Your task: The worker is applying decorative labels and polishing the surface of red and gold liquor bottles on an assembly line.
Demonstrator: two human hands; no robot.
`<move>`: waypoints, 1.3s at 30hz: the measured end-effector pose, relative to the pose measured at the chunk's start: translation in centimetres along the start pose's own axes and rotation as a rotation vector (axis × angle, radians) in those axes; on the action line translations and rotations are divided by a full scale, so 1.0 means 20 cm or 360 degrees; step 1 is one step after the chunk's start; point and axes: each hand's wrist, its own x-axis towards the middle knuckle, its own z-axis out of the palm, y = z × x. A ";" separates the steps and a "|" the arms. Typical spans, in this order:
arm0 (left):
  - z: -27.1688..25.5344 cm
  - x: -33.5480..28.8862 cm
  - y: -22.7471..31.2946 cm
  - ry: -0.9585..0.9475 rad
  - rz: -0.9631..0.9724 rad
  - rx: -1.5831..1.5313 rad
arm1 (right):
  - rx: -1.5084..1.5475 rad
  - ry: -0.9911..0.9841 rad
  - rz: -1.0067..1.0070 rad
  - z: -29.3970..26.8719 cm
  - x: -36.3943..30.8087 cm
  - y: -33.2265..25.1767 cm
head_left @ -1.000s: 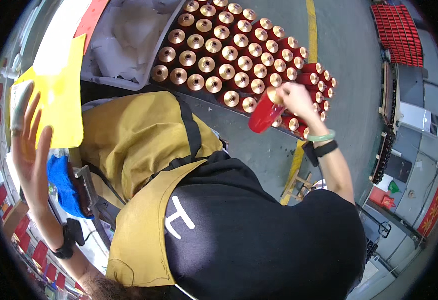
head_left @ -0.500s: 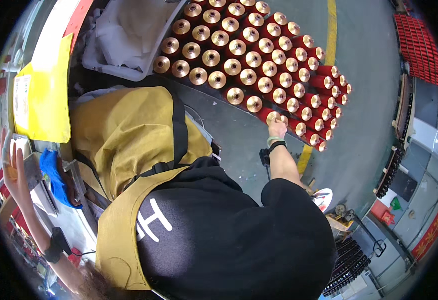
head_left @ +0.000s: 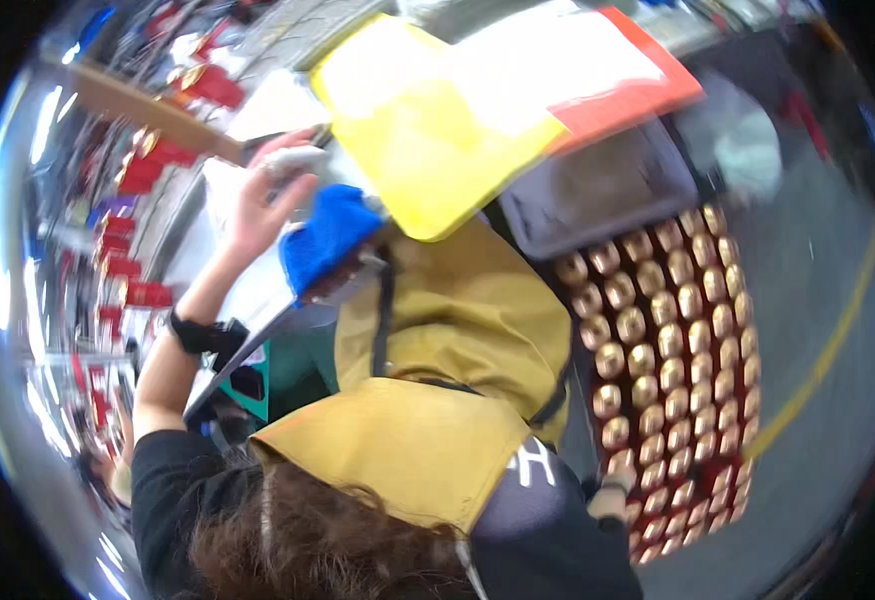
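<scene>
My left hand (head_left: 263, 205) is raised over the bench at left, thumb and fingers apart. A whitish thing (head_left: 298, 157) shows at its fingers; blur hides whether it is held or worn. Beside this hand lies a blue cloth (head_left: 330, 235). Low on the right, my right hand (head_left: 614, 482) has its fingers closed around the top of a gold-topped red cylinder (head_left: 621, 461) at the near-left side of a packed block. Several rows of like cylinders (head_left: 672, 375) stand upright there. The right fingers are partly blurred.
A grey plastic bin (head_left: 613, 185) sits beyond the cylinders, with yellow (head_left: 408, 130) and red-edged white sheets (head_left: 568, 75) beside it. Red pieces (head_left: 146, 294) lie along the far left. A yellow floor line (head_left: 828, 365) runs at right.
My view has swung toward the left, so the cylinders appear farther right and lower. The left hand has come further into view. My right hand remains at the cylinders.
</scene>
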 end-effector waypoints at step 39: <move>-1.00 1.10 -2.09 0.1736 -0.0703 0.0406 | -0.0371 0.0737 -0.3554 0.09 -3.81 -4.58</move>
